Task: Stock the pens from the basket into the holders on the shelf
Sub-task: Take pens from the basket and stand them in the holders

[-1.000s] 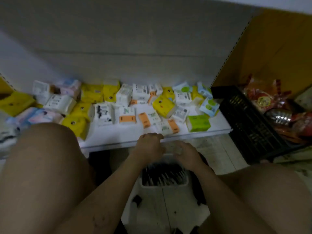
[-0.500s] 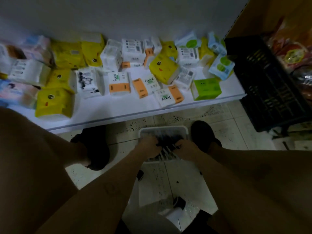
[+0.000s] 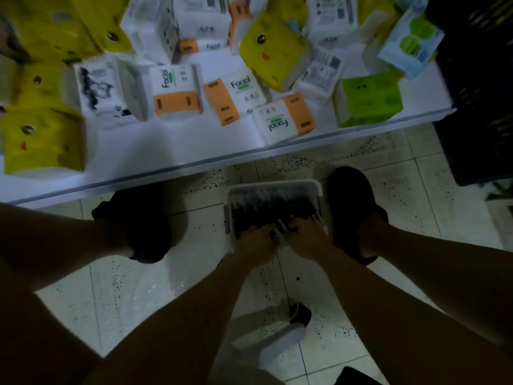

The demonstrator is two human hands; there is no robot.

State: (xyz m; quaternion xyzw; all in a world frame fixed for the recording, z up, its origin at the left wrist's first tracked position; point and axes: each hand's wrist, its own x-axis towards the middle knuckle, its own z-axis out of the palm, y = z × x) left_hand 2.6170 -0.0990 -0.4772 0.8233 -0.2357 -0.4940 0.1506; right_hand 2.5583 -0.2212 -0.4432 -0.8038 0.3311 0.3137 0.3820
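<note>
A white basket stands on the tiled floor between my feet, filled with several dark pens lying side by side. Both my hands are down in its near end. My left hand has its fingers curled into the pens, and my right hand curls over the pens beside it; a few pens show between the two hands. The dim light hides exactly which pens each hand grips. No pen holder is in view.
A low white shelf above the basket carries several tissue packs in yellow, orange-white and green. A black crate stands at the right. My dark shoes flank the basket. A white cylinder lies on the floor near me.
My view has tilted down from the shelf toward the floor. Both hands went from the basket's far rim down into the pens at its near end.
</note>
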